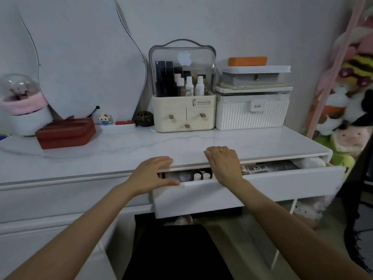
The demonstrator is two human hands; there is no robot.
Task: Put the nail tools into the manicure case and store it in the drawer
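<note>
Both forearms reached up from the bottom of the view toward the white drawer [232,190], which stood partly pulled out beneath the bench [141,146].

Left hand [155,172]: fingers extended and flat, fingertips at the bench's front edge above the drawer opening, thumb lying along the top rim of the drawer front. It held nothing.

Right hand [224,164]: fingers straight and spread, a ring on one finger, fingertips resting on the bench surface and the palm over the drawer's top edge. It also held nothing.

Drawer contents, as far as visible: small white bottles [201,175] between the two hands, a printed packet [257,168] to the right, and pale items further right. No manicure case could be identified inside; the hands and the bench edge hid much of the interior. A red case [65,133] lay closed on the bench at left, well apart from both hands. Whether this was the manicure case could not be confirmed, and no loose nail tools were visible.

Assessment: the step in hand appeared to concern the drawer itself, either opening or closing it; a single view did not settle which. If the red case was the one in question, storage was not yet done, and the next move would call for pulling the drawer further out, then reaching left to grip the case.
</note>
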